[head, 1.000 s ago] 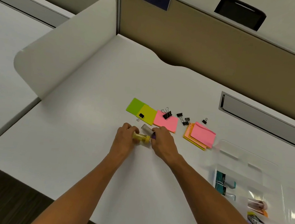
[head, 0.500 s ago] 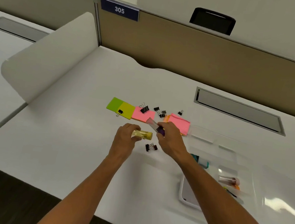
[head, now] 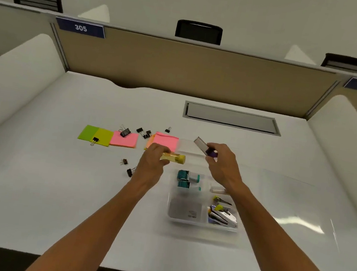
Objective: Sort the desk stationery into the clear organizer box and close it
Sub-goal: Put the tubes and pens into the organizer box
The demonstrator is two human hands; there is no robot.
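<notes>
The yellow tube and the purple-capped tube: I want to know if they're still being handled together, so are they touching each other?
Apart. The head view shows bare desk between the yellow tube in the left hand and the purple-capped tube in the right hand.

Your organizer box (head: 201,225) sits lower right of centre on the desk (head: 53,198), with its open lid (head: 294,208) spread to its right. Sticky notes (head: 123,138) lie in a row at centre left; binder clips (head: 125,132) are scattered on, behind and below them.
</notes>
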